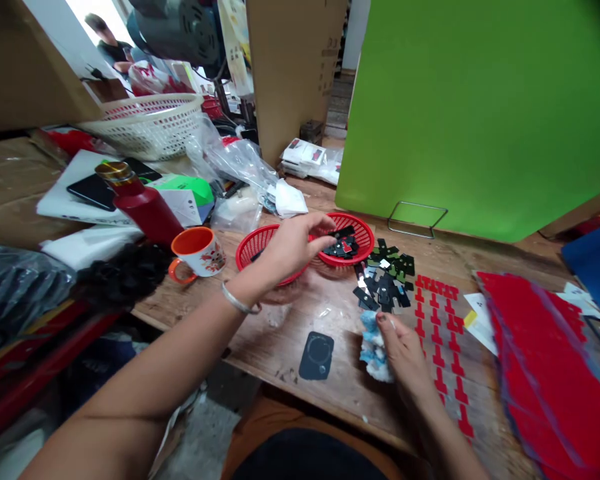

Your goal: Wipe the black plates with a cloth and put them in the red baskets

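Note:
My left hand (297, 241) reaches across the red plastic basket (247, 245) on the left, its fingertips at the edge of a second red basket (369, 235). Thumb and fingers are apart, and I see nothing between them. Small black flat pieces (344, 247), one with a red mark, lie in that second basket. My right hand (405, 350) is closed on a crumpled blue-and-white cloth (373, 347) at the tabletop. Just beyond the cloth is a loose pile of black pieces (387, 290). Between my hands a dark rounded-corner pad (317, 356) lies flat on the table.
Rows of red T-shaped pieces (436, 317) and red sheets (545, 373) lie to the right. An orange-and-white mug (207, 252) and a red bottle (147, 210) stand left. A green panel (470, 120) rises behind a wire stand (417, 230). A person (113, 50) is in the background.

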